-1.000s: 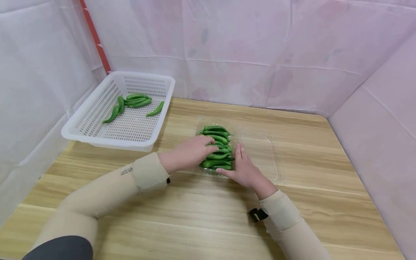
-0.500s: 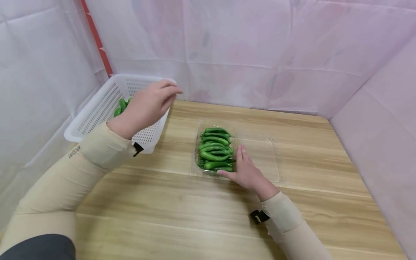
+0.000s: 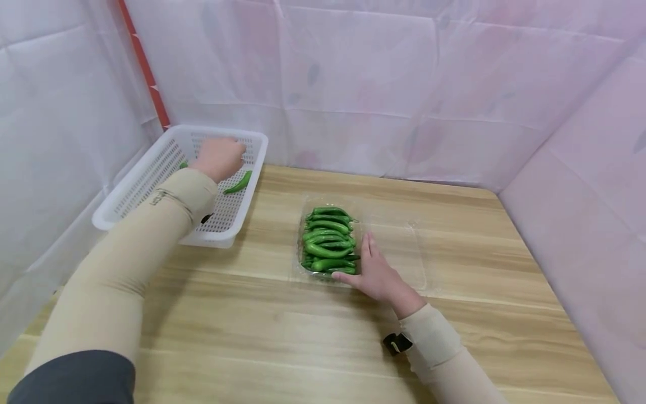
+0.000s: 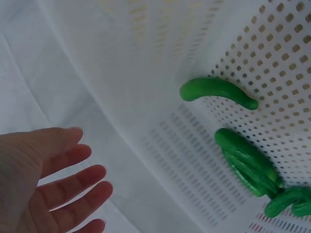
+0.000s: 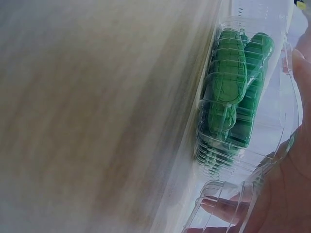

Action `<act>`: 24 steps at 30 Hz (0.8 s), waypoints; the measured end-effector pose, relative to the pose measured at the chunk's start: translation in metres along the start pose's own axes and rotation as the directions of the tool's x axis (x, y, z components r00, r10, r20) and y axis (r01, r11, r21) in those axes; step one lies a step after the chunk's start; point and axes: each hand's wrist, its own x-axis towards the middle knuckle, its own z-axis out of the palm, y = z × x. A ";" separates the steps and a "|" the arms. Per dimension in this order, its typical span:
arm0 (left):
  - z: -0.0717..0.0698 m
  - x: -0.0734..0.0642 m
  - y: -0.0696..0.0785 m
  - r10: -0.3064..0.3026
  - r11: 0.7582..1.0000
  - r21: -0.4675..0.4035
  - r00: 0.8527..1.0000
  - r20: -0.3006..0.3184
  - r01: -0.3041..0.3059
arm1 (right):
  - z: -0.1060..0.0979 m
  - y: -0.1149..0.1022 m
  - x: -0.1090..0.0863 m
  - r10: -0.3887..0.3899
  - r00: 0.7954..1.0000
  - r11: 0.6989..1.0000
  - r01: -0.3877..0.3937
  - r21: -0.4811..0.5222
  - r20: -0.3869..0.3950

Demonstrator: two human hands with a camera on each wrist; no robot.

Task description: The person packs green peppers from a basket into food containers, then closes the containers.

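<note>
My left hand [image 3: 220, 158] reaches over the white perforated basket [image 3: 259, 160]. In the left wrist view the fingers [image 4: 80, 187] are loosely spread and hold nothing, beside the basket's wall. One curved green chili pepper [image 4: 218, 90] lies apart on the basket floor, and a small cluster of peppers [image 4: 250, 162] lies beyond it. My right hand [image 3: 375, 275] rests at the near right corner of a clear plastic container [image 5: 277, 124], thumb along the front edge and straight fingers along the side. Inside, green chili peppers [image 3: 328, 238] lie crosswise, side by side.
The container's clear lid [image 3: 398, 252] is folded open flat on the wooden table [image 3: 282, 336], right of the container. Pale sheeting [image 3: 353, 101] walls off the back and both sides. A red strip [image 3: 146, 70] runs down behind the basket.
My left hand has left the peppers in the container and moved left, over the basket. My right hand stays at the container's corner. The view has shifted slightly.
</note>
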 end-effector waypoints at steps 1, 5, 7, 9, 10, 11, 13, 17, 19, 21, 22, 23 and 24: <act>0.003 0.005 -0.001 -0.016 1.000 -0.002 0.999 0.041 0.016 | 0.000 0.000 0.000 0.003 1.000 1.000 -0.003 -0.001 0.000; 0.015 0.020 -0.004 -0.064 0.997 -0.020 0.985 0.162 0.068 | 0.001 0.001 0.000 0.000 1.000 1.000 0.000 -0.004 -0.008; 0.022 0.023 -0.005 -0.086 0.996 -0.013 0.974 0.210 0.090 | 0.002 0.000 0.001 -0.006 1.000 1.000 0.006 -0.001 -0.015; 0.029 0.024 -0.008 -0.112 0.993 -0.016 0.963 0.244 0.119 | 0.003 -0.001 0.002 -0.010 1.000 1.000 0.010 0.004 -0.018; 0.033 0.024 -0.010 -0.129 0.990 -0.020 0.957 0.258 0.139 | 0.004 -0.002 0.003 -0.013 1.000 1.000 0.013 0.002 -0.020; 0.036 0.024 -0.012 -0.146 0.988 -0.015 0.952 0.268 0.155 | 0.004 -0.003 0.004 -0.013 1.000 1.000 0.013 0.001 -0.020; 0.044 0.025 -0.018 -0.178 0.982 -0.004 0.942 0.286 0.187 | 0.005 -0.006 0.005 -0.013 1.000 1.000 0.013 -0.003 -0.022; 0.057 0.023 -0.031 -0.218 0.974 0.015 0.923 0.318 0.225 | 0.006 -0.010 0.007 0.003 1.000 1.000 -0.003 -0.017 -0.013; 0.063 0.023 -0.035 -0.226 0.971 0.004 0.914 0.337 0.239 | 0.005 -0.012 0.007 0.007 1.000 1.000 -0.008 -0.018 -0.010; 0.067 0.022 -0.039 -0.229 0.969 -0.009 0.905 0.358 0.249 | 0.005 -0.013 0.007 0.011 1.000 1.000 -0.011 -0.022 -0.005; 0.069 0.022 -0.040 -0.235 0.967 -0.011 0.901 0.365 0.256 | 0.004 -0.013 0.007 0.011 1.000 1.000 -0.011 -0.026 -0.003; 0.070 0.022 -0.041 -0.238 0.966 -0.008 0.896 0.374 0.260 | 0.004 -0.013 0.006 0.009 1.000 1.000 -0.009 -0.026 -0.003; 0.070 0.023 -0.042 -0.239 0.965 -0.012 0.897 0.372 0.262 | 0.003 -0.014 0.006 0.009 1.000 1.000 -0.010 -0.026 -0.004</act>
